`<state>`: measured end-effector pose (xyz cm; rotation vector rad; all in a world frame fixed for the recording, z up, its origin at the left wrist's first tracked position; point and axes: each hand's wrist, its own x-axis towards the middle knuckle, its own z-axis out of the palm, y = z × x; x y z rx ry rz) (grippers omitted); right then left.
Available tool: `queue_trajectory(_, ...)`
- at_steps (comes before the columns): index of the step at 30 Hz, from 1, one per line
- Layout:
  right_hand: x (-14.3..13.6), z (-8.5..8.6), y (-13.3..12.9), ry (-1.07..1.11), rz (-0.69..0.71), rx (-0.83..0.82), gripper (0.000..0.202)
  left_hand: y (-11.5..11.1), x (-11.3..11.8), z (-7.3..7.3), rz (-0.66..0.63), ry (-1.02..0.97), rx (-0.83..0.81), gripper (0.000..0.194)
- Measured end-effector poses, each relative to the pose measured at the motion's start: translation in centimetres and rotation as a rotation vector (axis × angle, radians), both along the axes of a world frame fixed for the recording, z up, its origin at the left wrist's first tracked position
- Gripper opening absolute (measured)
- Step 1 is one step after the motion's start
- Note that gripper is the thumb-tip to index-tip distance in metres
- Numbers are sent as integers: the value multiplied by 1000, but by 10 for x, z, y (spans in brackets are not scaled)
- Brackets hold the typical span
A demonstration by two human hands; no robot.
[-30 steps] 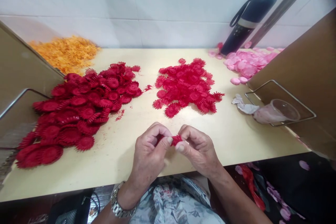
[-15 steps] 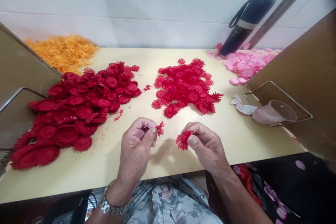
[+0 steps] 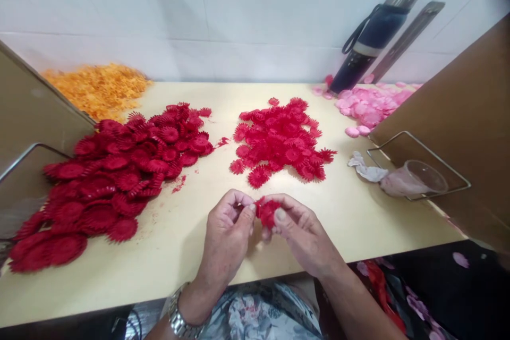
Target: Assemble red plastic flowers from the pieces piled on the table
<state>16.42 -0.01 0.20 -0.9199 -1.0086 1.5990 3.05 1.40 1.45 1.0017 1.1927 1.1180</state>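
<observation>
Flower (image 3: 268, 214): where is it, and who has it?

Near side of the middle pile (image 3: 279, 141), off the table. The left hand (image 3: 227, 236) pinches one edge, the right hand (image 3: 306, 236) the opposite, fingertips almost together; blur hides whether it's one layer or several.

How will it handle?

Light, soft and easily torn, I'd judge. Grip the centre, sparing the thin rim.

Bright lt, shadow on wall (image 3: 255, 5) (v. soft), some blur, dark top-rt corner
</observation>
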Motion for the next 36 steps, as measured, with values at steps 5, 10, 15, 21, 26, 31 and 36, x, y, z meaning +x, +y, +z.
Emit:
queue_trajectory(5, 13, 19, 32, -264, -82, 173, 19, 32, 11, 21, -59, 166, 143, 9)
queue_trajectory(10, 35, 53, 103, -762, -227, 451, 22, 101, 32, 44, -155, 307, 440, 14)
queue_trajectory(15, 57, 62, 139, -1536, -347, 657, 33, 136, 17, 50, -94, 374, 449, 16)
queue_trajectory(21, 54, 32, 110, -1657, -300, 1040, 41, 77, -51, 54, 19, 411, 371, 17)
queue_trajectory(26, 28, 1, 114, -1822, 3, 1170, 42, 19, -76, 34, 36, 460, 288, 19)
queue_trajectory(31, 27, -5, 151, -1914, -62, 1130, 36, -16, -88, 11, 52, 519, 261, 22)
queue_trajectory(36, 4, 19, 162, -1752, -115, 1119, 33, -34, -100, 6, 244, 447, 240, 17)
